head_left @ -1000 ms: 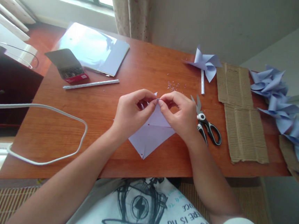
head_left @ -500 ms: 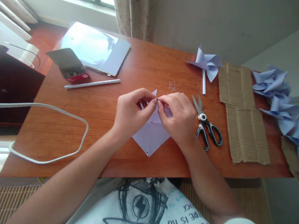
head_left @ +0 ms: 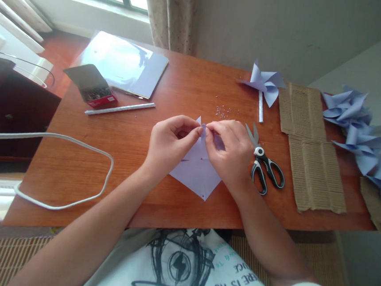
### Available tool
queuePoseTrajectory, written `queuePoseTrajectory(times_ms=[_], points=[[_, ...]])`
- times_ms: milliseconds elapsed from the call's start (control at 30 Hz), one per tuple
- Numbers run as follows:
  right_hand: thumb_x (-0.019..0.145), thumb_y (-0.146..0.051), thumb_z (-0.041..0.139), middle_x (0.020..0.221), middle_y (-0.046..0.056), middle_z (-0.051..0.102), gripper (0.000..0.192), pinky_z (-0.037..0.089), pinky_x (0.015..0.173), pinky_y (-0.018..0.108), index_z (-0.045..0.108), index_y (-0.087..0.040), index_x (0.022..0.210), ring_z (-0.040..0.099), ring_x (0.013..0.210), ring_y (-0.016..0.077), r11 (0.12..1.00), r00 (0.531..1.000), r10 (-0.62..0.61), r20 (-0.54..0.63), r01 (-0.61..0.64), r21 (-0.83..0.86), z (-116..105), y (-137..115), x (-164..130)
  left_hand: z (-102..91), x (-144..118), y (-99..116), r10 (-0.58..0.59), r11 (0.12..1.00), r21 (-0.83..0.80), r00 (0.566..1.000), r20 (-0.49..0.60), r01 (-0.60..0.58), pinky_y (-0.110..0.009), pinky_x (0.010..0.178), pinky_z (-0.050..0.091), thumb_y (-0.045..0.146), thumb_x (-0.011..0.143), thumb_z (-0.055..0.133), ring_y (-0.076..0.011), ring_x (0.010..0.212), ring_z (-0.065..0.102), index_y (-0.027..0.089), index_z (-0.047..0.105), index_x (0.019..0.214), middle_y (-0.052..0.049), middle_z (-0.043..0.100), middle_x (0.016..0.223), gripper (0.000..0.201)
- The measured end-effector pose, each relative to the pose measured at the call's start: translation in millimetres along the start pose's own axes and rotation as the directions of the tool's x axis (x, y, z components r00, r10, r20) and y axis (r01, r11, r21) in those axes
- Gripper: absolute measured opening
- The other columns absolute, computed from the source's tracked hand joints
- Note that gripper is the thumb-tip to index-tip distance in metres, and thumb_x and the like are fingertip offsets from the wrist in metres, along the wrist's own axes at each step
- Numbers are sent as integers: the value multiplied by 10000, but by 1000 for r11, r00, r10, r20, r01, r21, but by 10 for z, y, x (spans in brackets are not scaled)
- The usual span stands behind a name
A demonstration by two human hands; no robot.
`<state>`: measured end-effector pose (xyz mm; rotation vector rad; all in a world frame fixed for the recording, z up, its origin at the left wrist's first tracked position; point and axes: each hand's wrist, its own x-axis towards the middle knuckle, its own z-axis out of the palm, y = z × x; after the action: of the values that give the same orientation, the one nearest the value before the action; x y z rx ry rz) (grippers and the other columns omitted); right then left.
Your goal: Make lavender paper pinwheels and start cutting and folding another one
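A pale lilac sheet of paper [head_left: 197,175] lies at the middle of the table, turned corner toward me. It has slits and small dark red dots at its centre and near corner. My left hand [head_left: 174,139] pinches the paper's far part between thumb and forefinger. Right beside it, my right hand [head_left: 232,144] pinches the same far part, thumb and finger closed. The fingertips of both hands almost meet, and a small bit of paper shows between them. My fingers hide much of the paper's upper half.
Black-and-white scissors [head_left: 265,163] lie right of my right hand. Beyond are cardboard [head_left: 316,172], finished paper pinwheels [head_left: 361,135] and one pinwheel on a stick [head_left: 264,82]. Small bits [head_left: 225,111] are scattered ahead. Left are a rolled paper stick [head_left: 120,109], an open box [head_left: 97,90], a folder [head_left: 127,64] and a white cable [head_left: 108,167].
The paper's near corner has swung to the right, and a bit of paper now shows between my fingertips. Both hands stay close together in nearly the same place.
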<state>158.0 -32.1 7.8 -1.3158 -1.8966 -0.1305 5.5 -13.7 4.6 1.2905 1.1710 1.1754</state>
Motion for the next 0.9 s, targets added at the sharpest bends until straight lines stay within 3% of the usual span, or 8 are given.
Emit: queuePoseTrajectory(times_ms=[633,900], points=[[954,-185,647,871,42,723,98,538,806,356,738,-222,941,651,848,199,994,1000,17,-3,-16,107,-3,-10,-9,-7,-22,-21,159,971,185,987,-21,-153,-218,582,456,229,841,722,-110,632,613,175,751,842,-11,735,756,62],[955,-182,626,903,48,726,146,544,822,372,758,-237,985,653,870,204,989,1000,1,16,-3,146,-17,-14,-5,-12,-20,0,149,980,133,989,-16,-145,-228,632,482,248,867,703,-124,680,633,159,748,870,-25,738,784,100]])
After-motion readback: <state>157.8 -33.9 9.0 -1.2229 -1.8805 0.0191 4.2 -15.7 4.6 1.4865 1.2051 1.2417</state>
